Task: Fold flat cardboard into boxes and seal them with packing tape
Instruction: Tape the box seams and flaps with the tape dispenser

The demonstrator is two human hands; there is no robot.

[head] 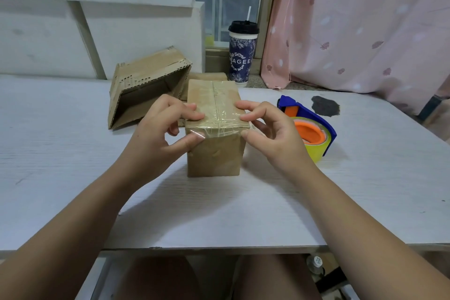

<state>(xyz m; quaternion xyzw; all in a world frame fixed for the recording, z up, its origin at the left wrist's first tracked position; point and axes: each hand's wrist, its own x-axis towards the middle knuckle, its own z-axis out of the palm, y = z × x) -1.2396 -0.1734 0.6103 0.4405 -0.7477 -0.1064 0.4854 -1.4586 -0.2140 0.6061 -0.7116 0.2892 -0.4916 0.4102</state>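
At the near top edge of the taped box (214, 156), we see the left hand (158, 129) and right hand (272, 129) each pinching the cardboard, forefingers flat on the clear tape (216, 114) along the lid seam and thumbs pressed on its folded-over end (the other fingers hang loosely curled). The box stands upright in the middle of the table (73, 165), its far side hidden from us, with open tabletop between it and the near edge. Just right lies the tape dispenser (314, 129), partly behind the right hand, an open box (143, 90) lies tipped on its side behind the left hand, and a cup (242, 56) stands beyond.
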